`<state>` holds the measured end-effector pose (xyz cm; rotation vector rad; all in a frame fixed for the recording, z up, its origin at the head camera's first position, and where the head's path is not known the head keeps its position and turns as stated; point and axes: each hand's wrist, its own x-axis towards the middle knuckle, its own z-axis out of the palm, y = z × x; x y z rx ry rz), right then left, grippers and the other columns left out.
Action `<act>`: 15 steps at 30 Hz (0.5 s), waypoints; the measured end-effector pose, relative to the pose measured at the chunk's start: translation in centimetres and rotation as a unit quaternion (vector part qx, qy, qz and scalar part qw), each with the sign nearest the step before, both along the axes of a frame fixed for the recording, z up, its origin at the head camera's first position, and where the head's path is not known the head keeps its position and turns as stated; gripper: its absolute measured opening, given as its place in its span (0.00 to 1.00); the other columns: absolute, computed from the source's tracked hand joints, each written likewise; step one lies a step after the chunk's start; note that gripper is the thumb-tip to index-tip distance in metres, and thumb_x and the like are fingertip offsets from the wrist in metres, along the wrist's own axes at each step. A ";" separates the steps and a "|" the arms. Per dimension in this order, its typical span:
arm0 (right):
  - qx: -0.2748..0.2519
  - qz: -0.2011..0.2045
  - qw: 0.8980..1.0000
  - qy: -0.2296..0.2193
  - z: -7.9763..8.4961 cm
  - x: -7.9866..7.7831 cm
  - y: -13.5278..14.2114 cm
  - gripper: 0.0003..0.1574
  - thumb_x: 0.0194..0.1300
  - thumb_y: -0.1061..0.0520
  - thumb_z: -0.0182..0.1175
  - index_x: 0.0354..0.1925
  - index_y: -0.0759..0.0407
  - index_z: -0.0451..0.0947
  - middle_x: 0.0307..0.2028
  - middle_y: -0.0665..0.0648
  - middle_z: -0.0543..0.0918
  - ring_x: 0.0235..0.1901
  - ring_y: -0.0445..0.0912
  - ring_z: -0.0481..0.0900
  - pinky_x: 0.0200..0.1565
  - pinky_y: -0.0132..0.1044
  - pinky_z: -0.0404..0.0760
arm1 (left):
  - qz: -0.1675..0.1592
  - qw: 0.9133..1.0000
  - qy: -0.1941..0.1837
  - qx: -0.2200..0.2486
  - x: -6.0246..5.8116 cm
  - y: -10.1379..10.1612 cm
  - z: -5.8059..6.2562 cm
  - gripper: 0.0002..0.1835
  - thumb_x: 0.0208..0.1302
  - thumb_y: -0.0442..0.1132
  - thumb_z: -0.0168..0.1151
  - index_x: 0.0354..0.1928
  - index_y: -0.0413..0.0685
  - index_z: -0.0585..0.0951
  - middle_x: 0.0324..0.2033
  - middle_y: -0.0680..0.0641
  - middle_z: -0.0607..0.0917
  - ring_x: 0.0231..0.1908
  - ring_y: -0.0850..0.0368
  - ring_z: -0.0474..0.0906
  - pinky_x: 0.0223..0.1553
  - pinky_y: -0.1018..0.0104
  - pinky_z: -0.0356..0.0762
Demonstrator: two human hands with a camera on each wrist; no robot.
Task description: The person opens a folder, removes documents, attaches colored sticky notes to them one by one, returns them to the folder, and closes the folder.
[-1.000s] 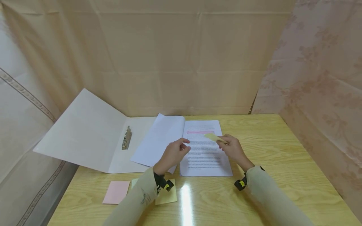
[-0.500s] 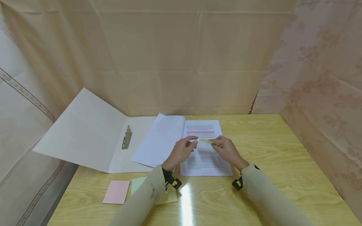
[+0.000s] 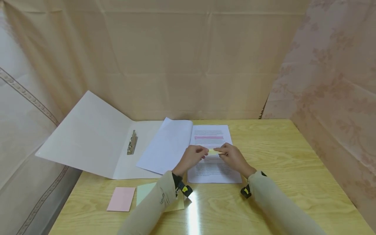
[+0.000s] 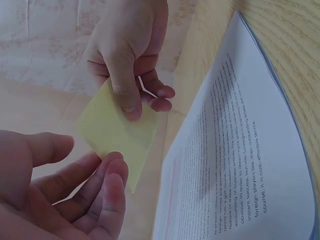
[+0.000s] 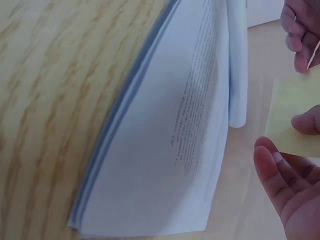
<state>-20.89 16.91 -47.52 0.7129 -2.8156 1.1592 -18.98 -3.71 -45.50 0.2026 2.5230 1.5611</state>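
My right hand [image 3: 234,159] pinches a yellow sticky note [image 4: 117,127] above the printed page [image 3: 217,173]. In the left wrist view its thumb lies flat across the note's face, the other fingers behind. My left hand [image 3: 191,158] is at the note's opposite edge. Its bent fingertips [image 4: 114,162] overlap that edge in the left wrist view, while its thumb [image 4: 55,148] stands apart from the fingers. The page carries pink highlighted lines [image 3: 209,137] near its top. In the right wrist view the note [image 5: 285,120] spans between both hands.
A white folder [image 3: 88,140] with a metal clip [image 3: 132,142] lies open on the left. Turned-over sheets [image 3: 168,143] rest across its right side. Pink [image 3: 121,199], green [image 3: 143,192] and yellow sticky notes [image 3: 177,205] lie at the front of the wooden table [image 3: 293,182], partly under the left sleeve.
My left hand has moved right to the yellow note's edge. The right hand has shifted slightly left, and the note is turned to a new angle between the hands.
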 end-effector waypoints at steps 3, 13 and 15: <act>0.004 0.007 1.000 -0.002 -0.1 0.1 0.0 0.22 0.62 0.68 0.57 0.54 0.61 0.81 0.38 0.58 0.79 0.31 0.43 0.70 0.31 0.30 0.71 | 0.002 1.000 -0.001 -0.016 -0.2 -0.1 -0.2 0.14 0.69 0.45 0.59 0.46 0.44 0.86 0.39 0.42 0.88 0.40 0.48 0.83 0.35 0.67 0.76; 0.033 0.034 0.998 -0.037 -0.7 -0.3 -0.1 0.34 0.64 0.44 0.64 0.59 0.64 0.76 0.52 0.61 0.76 0.49 0.52 0.77 0.47 0.45 0.78 | 0.040 0.995 0.023 -0.094 -1.4 0.4 -1.7 0.11 0.60 0.37 0.67 0.44 0.43 0.86 0.40 0.46 0.88 0.39 0.55 0.82 0.39 0.65 0.78; 0.042 0.035 0.998 -0.032 -0.9 -0.5 -0.1 0.33 0.67 0.43 0.60 0.59 0.64 0.76 0.53 0.61 0.76 0.51 0.53 0.77 0.49 0.48 0.78 | 0.043 0.993 0.024 -0.109 -1.6 0.5 -2.0 0.11 0.59 0.37 0.67 0.44 0.43 0.86 0.39 0.46 0.88 0.39 0.55 0.82 0.40 0.64 0.77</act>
